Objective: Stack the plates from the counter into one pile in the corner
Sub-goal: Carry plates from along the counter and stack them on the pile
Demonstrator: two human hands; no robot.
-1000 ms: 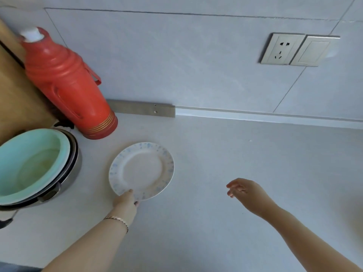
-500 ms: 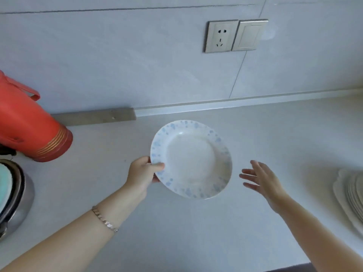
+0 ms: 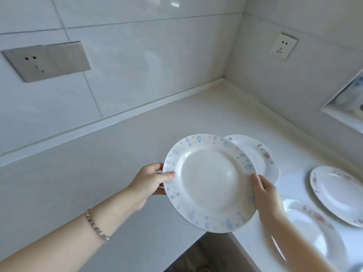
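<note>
I hold a white plate with a blue-speckled rim (image 3: 209, 182) in the air above the counter, tilted toward me. My left hand (image 3: 150, 180) grips its left edge, thumb on the rim. My right hand (image 3: 264, 195) holds its right edge. Behind it, a white plate with a floral rim (image 3: 261, 156) lies on the counter, partly hidden. Two more floral plates lie on the right counter, one far right (image 3: 337, 194) and one under my right forearm (image 3: 308, 226). The counter's corner (image 3: 223, 80) is at the back, where the two walls meet.
A silver double socket (image 3: 46, 60) is on the back wall and a white socket (image 3: 283, 46) on the right wall. A window sill (image 3: 345, 114) juts out at the far right. The counter's front edge (image 3: 198, 235) drops to the floor below the held plate.
The view swung right toward the corner. The blue-speckled plate moved right with my left hand, and my right hand closed on its right edge. The red flask and pot left the view.
</note>
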